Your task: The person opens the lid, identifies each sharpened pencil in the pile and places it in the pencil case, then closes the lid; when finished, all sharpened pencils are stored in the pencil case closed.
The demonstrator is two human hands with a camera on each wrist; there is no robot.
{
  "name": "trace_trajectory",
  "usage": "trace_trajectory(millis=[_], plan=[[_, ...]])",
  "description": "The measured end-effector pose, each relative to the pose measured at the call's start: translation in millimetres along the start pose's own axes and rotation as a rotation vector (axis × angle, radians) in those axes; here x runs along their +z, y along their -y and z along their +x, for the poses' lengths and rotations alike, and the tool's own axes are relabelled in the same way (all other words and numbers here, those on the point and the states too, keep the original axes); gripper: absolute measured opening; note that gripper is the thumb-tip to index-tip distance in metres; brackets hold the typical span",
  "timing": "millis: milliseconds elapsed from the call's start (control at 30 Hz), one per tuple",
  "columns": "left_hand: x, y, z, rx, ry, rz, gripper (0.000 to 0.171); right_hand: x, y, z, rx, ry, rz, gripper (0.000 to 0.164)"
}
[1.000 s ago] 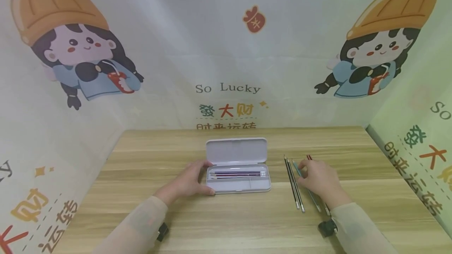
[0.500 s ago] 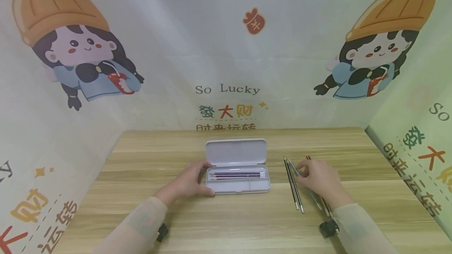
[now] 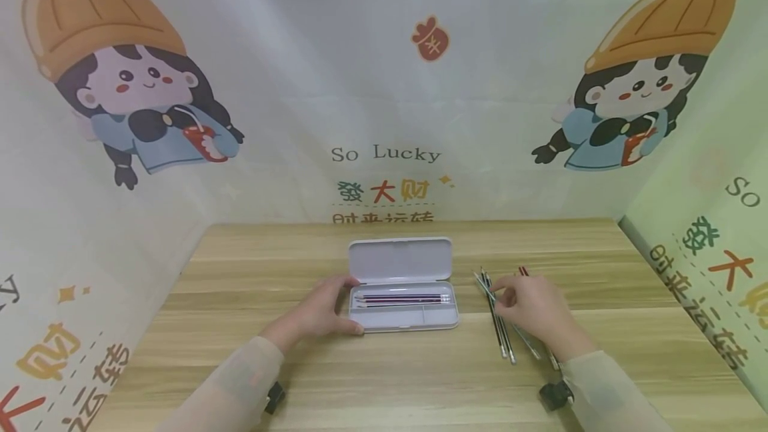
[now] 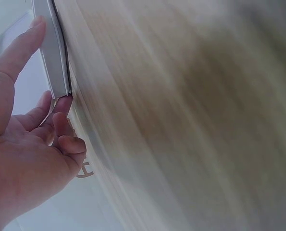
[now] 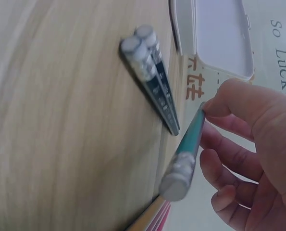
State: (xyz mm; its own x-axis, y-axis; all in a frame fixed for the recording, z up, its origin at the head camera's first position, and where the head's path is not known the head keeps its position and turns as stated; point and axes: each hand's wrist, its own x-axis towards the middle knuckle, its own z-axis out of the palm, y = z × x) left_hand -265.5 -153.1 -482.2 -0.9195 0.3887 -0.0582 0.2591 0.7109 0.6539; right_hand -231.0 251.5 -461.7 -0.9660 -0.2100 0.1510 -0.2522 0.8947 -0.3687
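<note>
A white pencil case (image 3: 387, 317) stands with its lid (image 3: 401, 261) raised, and several pencils (image 3: 401, 299) lie in its back compartment. My left hand (image 3: 317, 311) holds the case by its left end, thumb at the front corner and fingers at the back one. In the right wrist view a teal pencil (image 5: 192, 131) is pinched between the thumb and fingers of my right hand (image 5: 258, 139), its silver eraser end toward the camera. From the head view that pencil slants across two black pencils (image 3: 501, 335) on the table.
Red-ended pencils (image 3: 523, 271) lie partly hidden beneath my right hand and wrist. The wooden table (image 3: 390, 379) backs onto a printed cloth (image 3: 288, 119), which also rises at both sides. A black wrist camera (image 3: 555, 395) sits at the right sleeve.
My right hand has shifted left with the teal pencil, whose tip now crosses over the black pencils. The left hand and the case have stayed in place.
</note>
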Motion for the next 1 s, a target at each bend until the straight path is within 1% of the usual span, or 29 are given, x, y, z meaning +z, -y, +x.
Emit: trace_trajectory(millis=[133, 500, 600, 733, 867, 933, 1000], plan=[[-0.2, -0.1, 0.7, -0.006, 0.004, 0.001, 0.091, 2, 6, 0, -0.047, -0.02, -0.011, 0.026], [-0.4, -1.9, -0.5, -0.004, -0.003, 0.0, 0.089, 7, 20, 5, -0.126, -0.002, 0.015, 0.028], [-0.6, -1.9, -0.8, -0.01, -0.004, -0.001, 0.089, 9, 25, 8, -0.156, 0.01, 0.039, 0.028], [-1.0, -2.1, -1.0, -0.013, -0.005, 0.004, 0.089, 13, 33, 14, -0.237, 0.004, 0.06, 0.027], [-1.3, -2.5, -1.2, -0.01, -0.008, 0.006, 0.088, 18, 39, 21, -0.319, -0.014, 0.046, 0.024], [-1.3, -2.5, -1.4, -0.008, -0.006, 0.004, 0.088, 19, 42, 25, -0.34, -0.003, 0.055, 0.023], [-1.4, -2.2, -1.7, -0.007, -0.004, 0.001, 0.087, 21, 45, 28, -0.355, 0.028, 0.074, 0.023]])
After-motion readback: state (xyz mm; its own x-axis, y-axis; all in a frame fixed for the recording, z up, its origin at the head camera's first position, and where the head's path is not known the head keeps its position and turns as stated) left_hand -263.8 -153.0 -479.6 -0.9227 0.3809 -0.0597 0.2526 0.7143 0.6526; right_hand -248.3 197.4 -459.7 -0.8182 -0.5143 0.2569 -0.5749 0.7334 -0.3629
